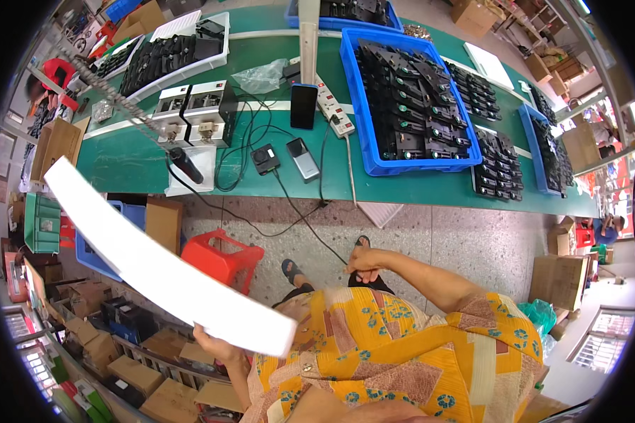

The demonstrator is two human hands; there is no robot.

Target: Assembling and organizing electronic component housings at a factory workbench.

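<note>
A long white flat panel (155, 261), bent by the lens, slants across the left side from the bench edge down to my body. My left hand (215, 345) grips its lower edge near the near end; the panel hides part of the fingers. In front of my waist, my right hand (365, 266) is closed on a thin black cable (309, 222). That cable runs up to a small black box (264, 159) on the green bench (247, 182). Beside the box lie a silver power bank (303, 159) and a phone (303, 106).
A blue crate (416, 168) of black parts stands on the bench, with several rows of similar parts (499, 166) to its right. Two metal-fronted devices (204, 116) and a power strip (335, 109) are there too. A red stool (222, 261) stands below; cardboard boxes (130, 374) fill the lower left.
</note>
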